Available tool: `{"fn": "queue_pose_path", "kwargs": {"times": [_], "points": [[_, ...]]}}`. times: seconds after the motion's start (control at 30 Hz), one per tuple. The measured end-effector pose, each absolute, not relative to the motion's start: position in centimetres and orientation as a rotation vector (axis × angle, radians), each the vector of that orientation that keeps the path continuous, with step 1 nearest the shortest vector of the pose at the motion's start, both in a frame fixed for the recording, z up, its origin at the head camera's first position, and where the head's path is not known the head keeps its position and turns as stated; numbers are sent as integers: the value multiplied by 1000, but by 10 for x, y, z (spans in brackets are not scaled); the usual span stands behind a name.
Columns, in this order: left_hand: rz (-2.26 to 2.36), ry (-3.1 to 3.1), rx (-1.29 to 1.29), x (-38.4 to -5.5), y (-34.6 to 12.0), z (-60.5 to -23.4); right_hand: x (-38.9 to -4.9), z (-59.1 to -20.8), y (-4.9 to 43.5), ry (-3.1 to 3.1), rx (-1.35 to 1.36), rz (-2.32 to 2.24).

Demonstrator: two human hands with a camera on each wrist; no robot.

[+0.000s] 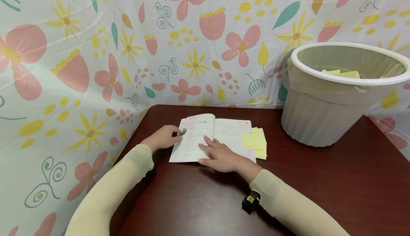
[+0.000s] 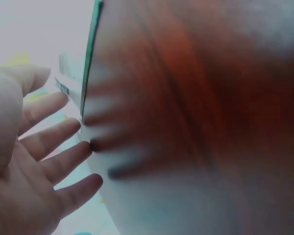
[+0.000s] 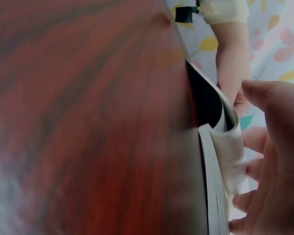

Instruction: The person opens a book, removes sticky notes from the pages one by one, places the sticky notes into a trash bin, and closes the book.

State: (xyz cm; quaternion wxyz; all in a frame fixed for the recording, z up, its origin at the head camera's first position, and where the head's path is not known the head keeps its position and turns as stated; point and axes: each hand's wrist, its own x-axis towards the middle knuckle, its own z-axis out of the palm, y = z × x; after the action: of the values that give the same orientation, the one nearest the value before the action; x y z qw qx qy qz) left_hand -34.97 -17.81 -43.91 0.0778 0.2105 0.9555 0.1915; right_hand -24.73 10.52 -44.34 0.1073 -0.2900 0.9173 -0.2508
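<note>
1. The fingers of my right hand (image 1: 221,157) are lying spread apart, only slightly bent, touching the page and gripping nothing.
2. The fingers of my left hand (image 1: 164,137) are stretching out loosely at the page's left edge, thumb and index tips standing apart; I am not seeing them grip anything. A small dark patch (image 1: 183,132) is showing beside them, too small to make out.
3. Between my hands, the opened white paper book with printed pages (image 1: 229,131) is lying on the glossy reddish-brown wooden table (image 1: 192,200); its left page is arching up near the spine.
4. Square yellow paper notes (image 1: 254,141) are lying at the book's right side, jutting past its edge.
5. Farther right, a pale grey ribbed bin with a white rim and clear liner (image 1: 320,118) is standing on the table, holding more yellow papers (image 1: 350,74).
6. Behind everything, a white cloth printed with pink, yellow and teal flowers (image 1: 198,33) is hanging.
</note>
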Motion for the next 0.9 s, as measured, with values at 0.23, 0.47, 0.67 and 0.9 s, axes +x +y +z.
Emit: {"fn": "queue_pose_path", "kwargs": {"times": [0.23,0.47,0.67,0.9], "points": [[577,2885,670,-359,-155,-434,-255,-443,112,2625,-881,-725],[737,2712,706,-372,-127,-426,-264,-437,122,2475,-916,-996],[934,2556,552,-383,-100,-411,-266,-430,131,2423,-958,-1101],[1105,2522,337,-395,-60,-396,-265,-428,139,2382,-997,-1181]]}}
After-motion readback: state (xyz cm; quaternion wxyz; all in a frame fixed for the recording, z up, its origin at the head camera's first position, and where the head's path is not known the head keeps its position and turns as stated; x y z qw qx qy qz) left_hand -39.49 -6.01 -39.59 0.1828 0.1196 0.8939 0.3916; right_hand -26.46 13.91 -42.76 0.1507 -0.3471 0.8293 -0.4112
